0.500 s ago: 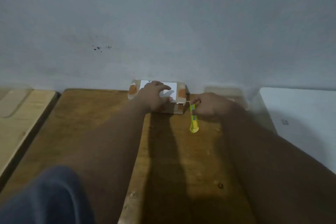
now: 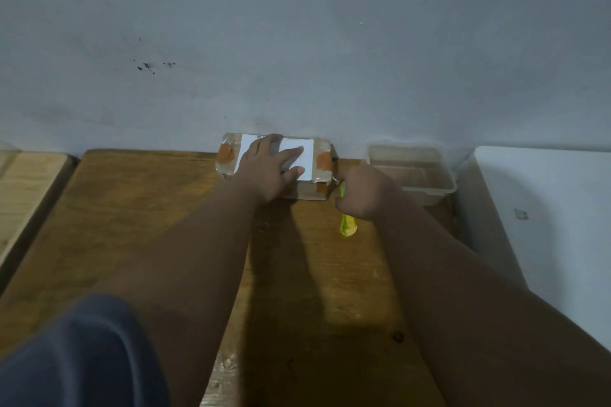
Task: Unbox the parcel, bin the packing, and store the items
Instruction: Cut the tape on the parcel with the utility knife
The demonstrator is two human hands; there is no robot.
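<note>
Since half a second ago the yellow cutter [image 2: 347, 221], gripped in the right hand [image 2: 363, 192], is drawn nearer along the parcel [image 2: 322, 160]'s right edge, which is pinned flat by the open left hand [image 2: 268, 172]; tape slitting is judged under way.

Wall [image 2: 330, 26]: plain, pale grey-blue painted surface filling the upper half of the view; a small cluster of dark specks [image 2: 152, 65] left of centre. Lighting dim and even, with soft dark shadows falling across the furniture.

Brown wooden table [image 2: 132, 208]: worn, glossy top with knots and pale chips near the front edge; far edge set against the wall.

Light unfinished wooden board surface [image 2: 23, 182]: at the left, just beside the table, with a dark gap between.

White flat-topped unit [image 2: 545, 208]: at the right, bearing a small grey mark.
</note>
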